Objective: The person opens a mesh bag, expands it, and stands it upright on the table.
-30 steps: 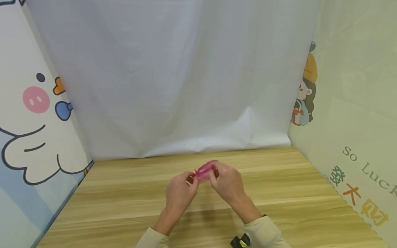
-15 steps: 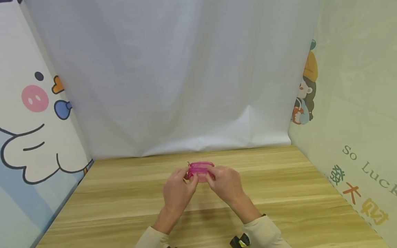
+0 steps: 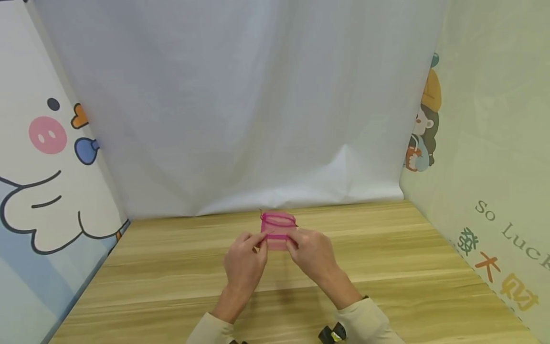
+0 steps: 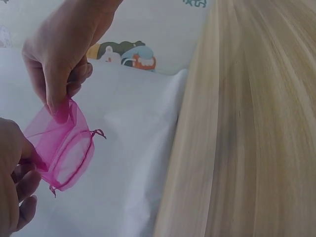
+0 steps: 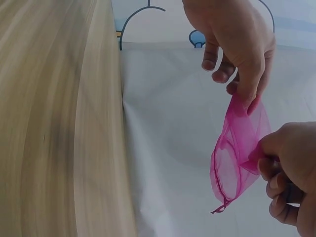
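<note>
A small sheer pink drawstring pouch point(image 3: 279, 224) is stretched between the two hands above the table. My left hand point(image 3: 246, 260) pinches its left side between thumb and fingers. The right side is pinched by my right hand point(image 3: 314, 252). A darker cord runs across the pouch near its far end, with short cord loops sticking out at both sides. In the left wrist view the pouch point(image 4: 71, 153) hangs spread, its thin fabric see-through. From the right wrist the same pouch point(image 5: 229, 168) shows the cord channel and a knotted cord end.
The wood-grain table point(image 3: 172, 277) extends under both hands. A pale grey sheet point(image 3: 240, 119) hangs behind its far edge. Printed cartoon panels stand at the left point(image 3: 47, 191) and right point(image 3: 481, 143). A small black device point(image 3: 333, 333) sits by the right cuff.
The pouch has turned from a slanted, bunched strip to lying flat and squared, its corded end now pointing away. Both hands keep their pinch, the left shifting slightly left.
</note>
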{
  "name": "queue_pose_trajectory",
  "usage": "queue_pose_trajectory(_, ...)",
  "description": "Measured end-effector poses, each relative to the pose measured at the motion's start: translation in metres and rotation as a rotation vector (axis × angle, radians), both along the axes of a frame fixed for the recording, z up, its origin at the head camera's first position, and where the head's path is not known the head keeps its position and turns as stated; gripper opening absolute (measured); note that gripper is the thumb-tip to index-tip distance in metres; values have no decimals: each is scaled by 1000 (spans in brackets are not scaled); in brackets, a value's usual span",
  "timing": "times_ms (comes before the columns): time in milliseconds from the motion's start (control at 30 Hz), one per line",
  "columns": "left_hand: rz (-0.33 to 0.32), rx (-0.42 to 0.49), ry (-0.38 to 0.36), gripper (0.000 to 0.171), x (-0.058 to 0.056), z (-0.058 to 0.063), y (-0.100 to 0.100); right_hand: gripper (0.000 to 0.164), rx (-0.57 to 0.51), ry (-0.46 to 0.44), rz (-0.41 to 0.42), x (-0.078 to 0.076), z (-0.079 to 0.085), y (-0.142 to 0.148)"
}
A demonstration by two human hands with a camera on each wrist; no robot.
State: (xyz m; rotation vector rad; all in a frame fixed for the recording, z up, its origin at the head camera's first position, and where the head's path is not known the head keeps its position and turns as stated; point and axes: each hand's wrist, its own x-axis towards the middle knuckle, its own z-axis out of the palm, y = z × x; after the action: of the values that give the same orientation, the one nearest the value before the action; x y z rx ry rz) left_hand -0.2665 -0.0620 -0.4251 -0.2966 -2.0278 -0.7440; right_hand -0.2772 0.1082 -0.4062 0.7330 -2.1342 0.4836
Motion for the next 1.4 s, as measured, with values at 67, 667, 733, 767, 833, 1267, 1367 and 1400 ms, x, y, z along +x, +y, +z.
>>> queue_pose_trajectory(67, -1, 7, 25, 12, 0, 0, 0, 13, -6, 4, 8, 0, 0, 0)
queue_pose_trajectory(667, -62, 9, 46, 16, 0, -2, 1, 7, -52, 1, 44, -1, 1, 0)
queue_pose_trajectory(733, -61, 17, 48, 15, 0, -1, 1, 10, -58, -32, 41, -1, 1, 0)
queue_pose_trajectory(767, -60, 22, 47, 15, 0, -1, 1, 12, -59, -52, 35, -1, 1, 0)
queue_pose_trajectory(833, -61, 30, 51, 16, 0, -1, 0, 13, -60, -88, 29, 0, 1, 0)
queue_pose_trajectory(1267, -72, 42, 63, 19, -1, 0, 0, 15, -117, -153, 73, -1, 2, 0)
queue_pose_trajectory(1367, -76, 37, 63, 19, -1, 0, 0, 16, -110, -164, 77, -1, 2, 1)
queue_pose_trajectory(1400, -78, 33, 65, 19, -1, 0, 0, 17, -112, -170, 81, 0, 2, 0)
